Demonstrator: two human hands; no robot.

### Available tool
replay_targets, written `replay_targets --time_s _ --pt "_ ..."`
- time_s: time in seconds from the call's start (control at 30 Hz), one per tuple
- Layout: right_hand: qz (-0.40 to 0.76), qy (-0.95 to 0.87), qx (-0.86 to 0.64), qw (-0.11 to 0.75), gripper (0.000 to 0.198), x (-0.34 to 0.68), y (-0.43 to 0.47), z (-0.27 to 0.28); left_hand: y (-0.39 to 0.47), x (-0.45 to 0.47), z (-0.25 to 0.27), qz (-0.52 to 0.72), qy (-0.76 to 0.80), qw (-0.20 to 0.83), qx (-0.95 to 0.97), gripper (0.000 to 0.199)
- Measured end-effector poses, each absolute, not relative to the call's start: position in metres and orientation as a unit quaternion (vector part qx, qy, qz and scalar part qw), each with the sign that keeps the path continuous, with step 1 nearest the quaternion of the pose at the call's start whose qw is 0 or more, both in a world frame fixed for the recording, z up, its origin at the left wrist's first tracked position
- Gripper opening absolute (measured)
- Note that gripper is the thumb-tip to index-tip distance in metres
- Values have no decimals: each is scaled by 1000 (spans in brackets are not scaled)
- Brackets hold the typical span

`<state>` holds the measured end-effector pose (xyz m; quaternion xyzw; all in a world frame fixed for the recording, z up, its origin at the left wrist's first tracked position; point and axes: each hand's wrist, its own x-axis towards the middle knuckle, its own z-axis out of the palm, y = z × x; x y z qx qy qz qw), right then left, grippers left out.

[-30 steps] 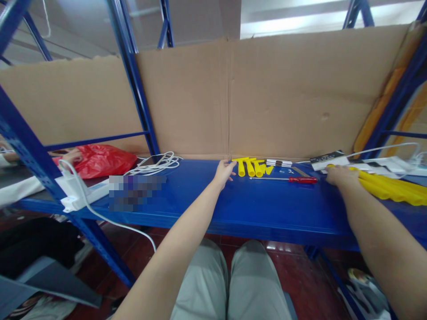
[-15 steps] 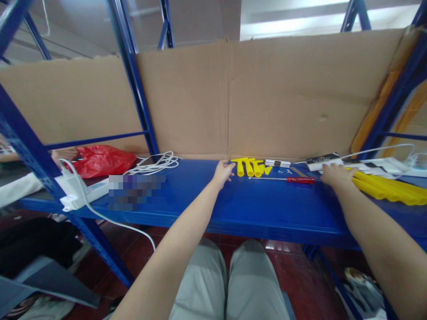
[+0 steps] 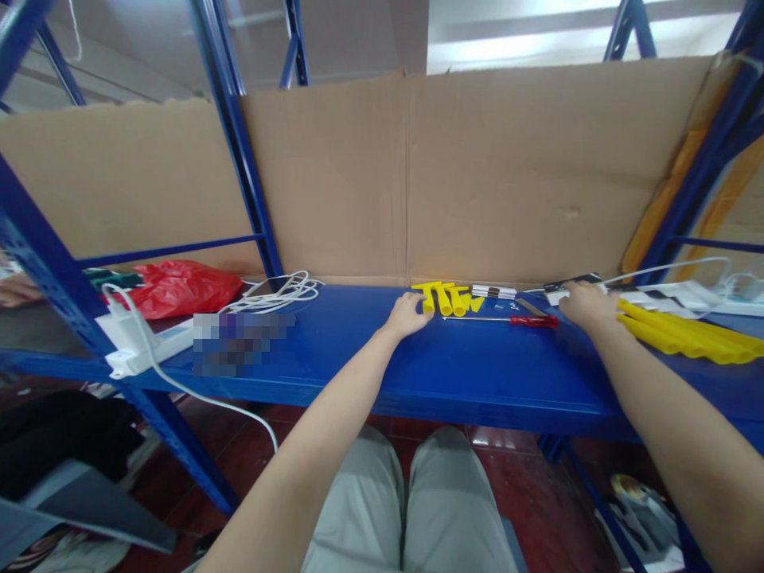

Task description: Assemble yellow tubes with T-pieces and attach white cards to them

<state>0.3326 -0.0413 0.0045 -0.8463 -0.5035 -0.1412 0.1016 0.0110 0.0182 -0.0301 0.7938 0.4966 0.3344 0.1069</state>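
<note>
My left hand (image 3: pixel 409 314) is at the leftmost of several yellow T-shaped pieces (image 3: pixel 442 300), its fingers closed about that piece's near end. Over at the right, my right hand (image 3: pixel 588 304) lies over the front of a flat black-and-white box (image 3: pixel 554 294), fingers spread across it; its fingertips are partly hidden. Between the hands lies a screwdriver (image 3: pixel 534 321) with a red handle, its shaft pointing left. Behind it sit a small yellow wedge-shaped piece (image 3: pixel 477 304), a white bundle with a black band (image 3: pixel 493 292) and some tiny parts (image 3: pixel 506 305).
Long yellow tubes (image 3: pixel 686 334) lie beside my right forearm. A cardboard sheet (image 3: pixel 334 183) backs the blue shelf (image 3: pixel 471 366). To the left are a white power strip (image 3: pixel 170 341), coiled cable (image 3: pixel 280 290) and a red bag (image 3: pixel 185 286). Another person's hand (image 3: pixel 21 288) shows at the far left.
My left hand has moved right onto the leftmost yellow T-shaped piece, its fingers drawing together. My right hand has slid a little left and farther over the box.
</note>
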Motion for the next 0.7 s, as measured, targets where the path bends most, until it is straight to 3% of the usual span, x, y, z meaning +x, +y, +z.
replay_targets --time_s 0.13,0.43,0.7 --pt "-145 -525 -832 100 49 331 -41 5 12 15 -36 243 483 88 837 54" --pt "-118 -537 -830 94 48 331 -41 7 11 16 -35 193 556 99 802 42" --pt "-58 -533 -831 149 43 335 -28 2 8 11 -26 211 615 88 755 33"
